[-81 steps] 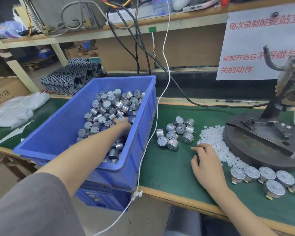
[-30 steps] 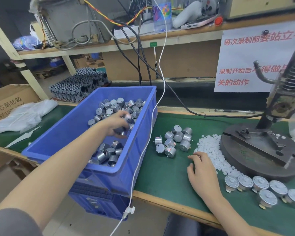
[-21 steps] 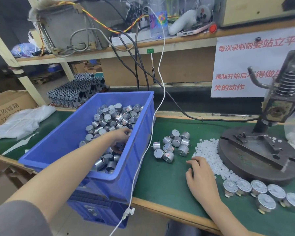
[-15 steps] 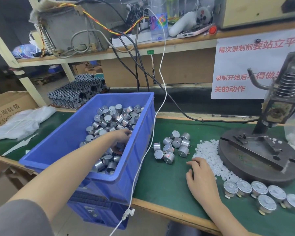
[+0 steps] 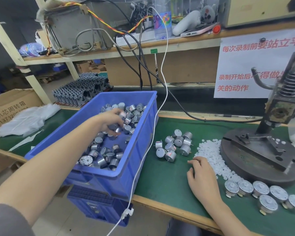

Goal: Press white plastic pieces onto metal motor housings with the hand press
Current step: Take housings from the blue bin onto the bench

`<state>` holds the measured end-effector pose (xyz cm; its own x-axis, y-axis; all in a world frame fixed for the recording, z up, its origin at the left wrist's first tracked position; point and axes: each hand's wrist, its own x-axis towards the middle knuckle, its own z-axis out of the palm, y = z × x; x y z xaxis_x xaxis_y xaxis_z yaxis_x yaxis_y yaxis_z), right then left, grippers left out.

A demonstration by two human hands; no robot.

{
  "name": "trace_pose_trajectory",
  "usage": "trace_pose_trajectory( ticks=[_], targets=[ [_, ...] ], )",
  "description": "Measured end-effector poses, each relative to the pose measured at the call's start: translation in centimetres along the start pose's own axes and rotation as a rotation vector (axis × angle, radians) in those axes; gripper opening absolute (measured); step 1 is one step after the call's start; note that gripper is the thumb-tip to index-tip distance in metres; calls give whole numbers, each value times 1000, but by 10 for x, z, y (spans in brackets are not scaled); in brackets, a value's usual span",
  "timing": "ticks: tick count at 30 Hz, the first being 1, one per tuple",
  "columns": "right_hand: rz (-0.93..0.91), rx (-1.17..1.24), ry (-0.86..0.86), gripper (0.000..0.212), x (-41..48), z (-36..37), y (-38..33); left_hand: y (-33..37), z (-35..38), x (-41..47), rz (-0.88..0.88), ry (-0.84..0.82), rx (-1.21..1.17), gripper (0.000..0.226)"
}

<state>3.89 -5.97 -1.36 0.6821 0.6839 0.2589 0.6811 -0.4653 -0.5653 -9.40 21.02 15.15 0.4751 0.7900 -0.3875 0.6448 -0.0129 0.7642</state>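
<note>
My left hand (image 5: 111, 120) is raised inside the blue bin (image 5: 140, 150) and grips a handful of metal motor housings (image 5: 115, 128) above the loose ones lying in the bin (image 5: 102, 155). My right hand (image 5: 203, 176) rests on the green mat with its fingers bent, at the edge of the pile of white plastic pieces (image 5: 209, 154). A small heap of housings (image 5: 174, 144) lies on the mat between bin and pile. The hand press (image 5: 283, 113) stands on its round base (image 5: 255, 160) at the right. Housings with white pieces on top (image 5: 260, 189) lie in front of the base.
A white cable (image 5: 153, 130) hangs down across the bin's right wall. A second blue bin (image 5: 95, 205) sits under the bench edge. White plastic bags (image 5: 26, 120) and a cardboard box (image 5: 8, 106) lie at the left. Black cables (image 5: 177, 103) run along the back of the bench.
My left hand has lifted out of the heap in the bin with a handful of housings. My right hand has stayed at the white pieces.
</note>
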Motion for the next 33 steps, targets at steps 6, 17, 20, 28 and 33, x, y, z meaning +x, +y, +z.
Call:
trace_pose_trajectory(
  ticks=[6,17,20,28,33],
  targets=[
    [8,19,-6,24,-1,-1,0,59,12,-36,423,197,309,52],
    [7,3,-21,27,-1,-3,-1,92,151,-15,663,41,843,46],
    [1,-16,-31,28,1,-3,-1,79,174,8,579,28,889,46],
    [6,13,8,25,2,1,-1,45,176,65,400,68,932,48],
    [-10,15,51,22,4,3,0,23,169,79,424,-91,1006,53]
  ],
)
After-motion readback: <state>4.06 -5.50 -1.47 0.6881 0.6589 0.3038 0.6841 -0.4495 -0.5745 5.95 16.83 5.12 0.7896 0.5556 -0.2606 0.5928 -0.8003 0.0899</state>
